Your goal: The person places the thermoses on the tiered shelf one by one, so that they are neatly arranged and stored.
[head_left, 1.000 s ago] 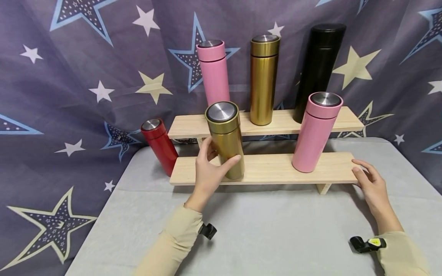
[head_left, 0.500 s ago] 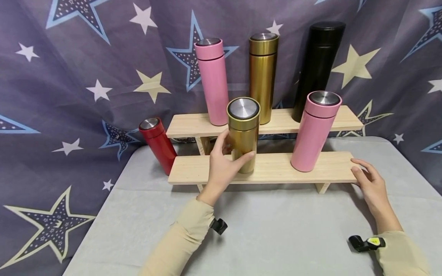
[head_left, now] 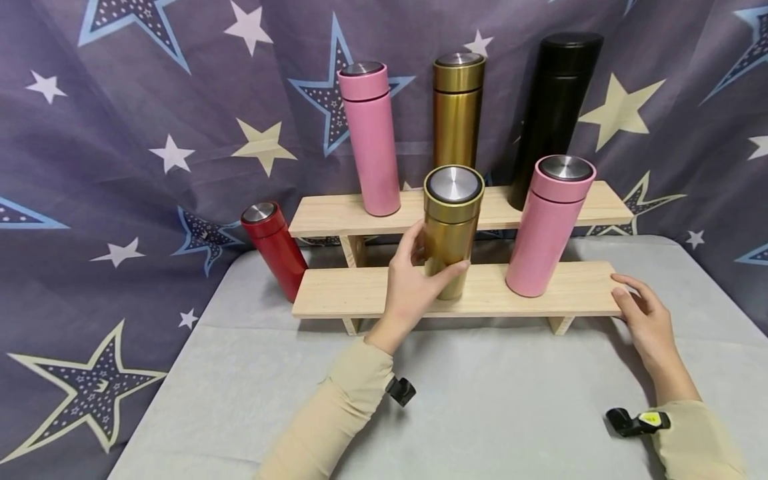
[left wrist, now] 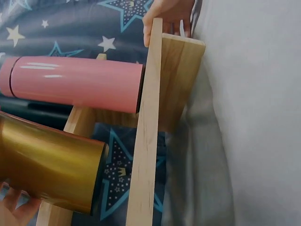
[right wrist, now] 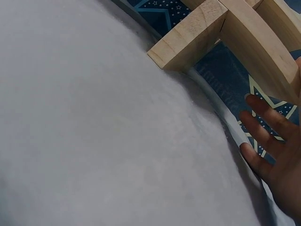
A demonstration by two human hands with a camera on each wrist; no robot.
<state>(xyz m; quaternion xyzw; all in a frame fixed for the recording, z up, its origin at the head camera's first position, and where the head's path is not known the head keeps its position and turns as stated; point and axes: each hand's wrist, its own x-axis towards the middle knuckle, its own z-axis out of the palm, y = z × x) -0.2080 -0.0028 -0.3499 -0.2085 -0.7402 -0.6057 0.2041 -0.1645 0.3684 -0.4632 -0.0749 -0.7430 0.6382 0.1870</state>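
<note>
In the head view, my left hand grips a gold thermos bottle with a steel-topped lid, thumb in front and fingers round its left side. The left wrist view shows a gap between the bottle's dark base and the lower wooden shelf, so it hangs above the board. Standing on that shelf to its right is a pink thermos bottle. My right hand holds the shelf's right end between thumb and forefinger; its other fingers reach loosely below the board in the right wrist view.
Along the upper shelf stand a pink bottle, another gold bottle and a tall black bottle. A small red bottle stands left of the rack on the grey tabletop. Behind hangs a star-patterned curtain.
My left hand has carried the gold bottle rightward over the lower shelf, from its left part to near the middle. My right hand stays at the shelf's end.
</note>
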